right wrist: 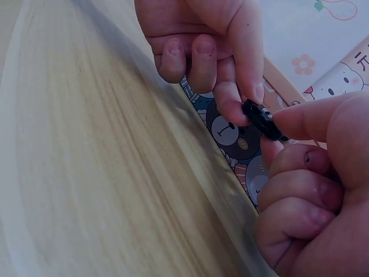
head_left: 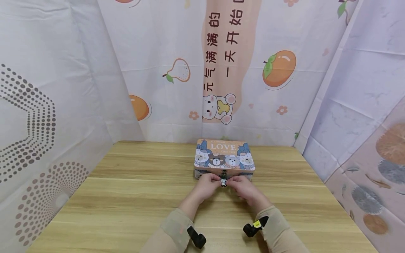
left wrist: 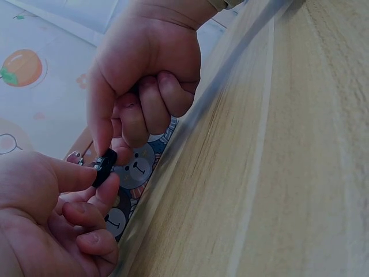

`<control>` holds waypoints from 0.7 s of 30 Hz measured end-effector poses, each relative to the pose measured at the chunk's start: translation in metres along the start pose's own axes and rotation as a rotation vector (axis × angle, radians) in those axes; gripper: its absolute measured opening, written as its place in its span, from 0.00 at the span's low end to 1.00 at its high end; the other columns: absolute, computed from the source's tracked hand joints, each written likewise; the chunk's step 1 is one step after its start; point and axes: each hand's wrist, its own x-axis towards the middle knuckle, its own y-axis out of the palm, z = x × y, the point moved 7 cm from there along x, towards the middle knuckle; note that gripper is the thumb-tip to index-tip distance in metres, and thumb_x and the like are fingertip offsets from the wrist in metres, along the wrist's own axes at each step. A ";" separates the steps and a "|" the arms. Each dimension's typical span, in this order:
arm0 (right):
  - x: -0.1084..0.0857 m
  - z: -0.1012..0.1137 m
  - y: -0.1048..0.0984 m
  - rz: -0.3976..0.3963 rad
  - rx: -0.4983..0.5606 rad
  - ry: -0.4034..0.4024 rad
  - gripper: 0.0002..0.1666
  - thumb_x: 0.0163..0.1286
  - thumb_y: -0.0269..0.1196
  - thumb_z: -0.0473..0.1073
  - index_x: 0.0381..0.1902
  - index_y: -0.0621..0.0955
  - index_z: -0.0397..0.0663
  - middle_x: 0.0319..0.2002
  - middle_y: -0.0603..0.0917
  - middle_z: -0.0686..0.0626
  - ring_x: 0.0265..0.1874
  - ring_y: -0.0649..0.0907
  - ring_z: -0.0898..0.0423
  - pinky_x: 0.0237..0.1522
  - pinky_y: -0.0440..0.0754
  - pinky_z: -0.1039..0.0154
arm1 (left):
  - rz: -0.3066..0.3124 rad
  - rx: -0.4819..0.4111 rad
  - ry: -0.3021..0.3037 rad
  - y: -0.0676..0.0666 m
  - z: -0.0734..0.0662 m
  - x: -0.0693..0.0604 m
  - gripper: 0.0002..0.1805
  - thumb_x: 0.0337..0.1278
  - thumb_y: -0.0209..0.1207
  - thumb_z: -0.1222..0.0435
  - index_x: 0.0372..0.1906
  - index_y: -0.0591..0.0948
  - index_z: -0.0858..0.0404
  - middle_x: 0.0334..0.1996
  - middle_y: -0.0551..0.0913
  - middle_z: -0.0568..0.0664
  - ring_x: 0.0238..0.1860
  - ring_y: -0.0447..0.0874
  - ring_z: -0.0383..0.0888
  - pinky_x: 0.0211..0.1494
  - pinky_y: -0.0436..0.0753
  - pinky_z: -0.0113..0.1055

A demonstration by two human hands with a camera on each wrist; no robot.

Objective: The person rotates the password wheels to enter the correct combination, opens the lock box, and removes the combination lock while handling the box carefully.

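Observation:
A small black padlock-like piece with a white front (head_left: pixel 223 182) is at the front of a bear-printed box (head_left: pixel 232 162), just below its latch. My left hand (head_left: pixel 207 185) pinches its left side between thumb and finger, and my right hand (head_left: pixel 245 188) pinches the right side. In the left wrist view the dark piece (left wrist: pixel 105 167) lies between both hands' fingertips. The right wrist view shows the same dark piece (right wrist: pixel 262 119) edge on, with the other fingers of both hands curled in. Its underside is hidden by fingers.
The box stands near the back edge of a wooden table (head_left: pixel 142 182). Behind it hangs a fruit-printed curtain (head_left: pixel 164 98), with more patterned cloth at both sides. A small black device is strapped to each sleeve.

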 end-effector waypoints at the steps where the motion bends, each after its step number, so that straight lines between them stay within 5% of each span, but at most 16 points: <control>1: 0.000 0.000 0.000 -0.001 0.000 0.003 0.15 0.75 0.58 0.43 0.41 0.81 0.33 0.16 0.65 0.55 0.11 0.61 0.61 0.14 0.59 0.67 | -0.001 0.001 0.002 0.000 0.000 0.000 0.07 0.65 0.63 0.70 0.43 0.85 0.69 0.38 0.84 0.51 0.37 0.78 0.44 0.41 0.77 0.39; 21: 0.003 -0.005 0.004 0.000 -0.006 0.033 0.19 0.78 0.55 0.46 0.29 0.76 0.38 0.15 0.64 0.55 0.10 0.60 0.60 0.13 0.58 0.67 | 0.000 0.003 0.017 -0.001 -0.003 -0.001 0.07 0.65 0.62 0.69 0.43 0.85 0.69 0.37 0.84 0.51 0.37 0.78 0.44 0.41 0.78 0.38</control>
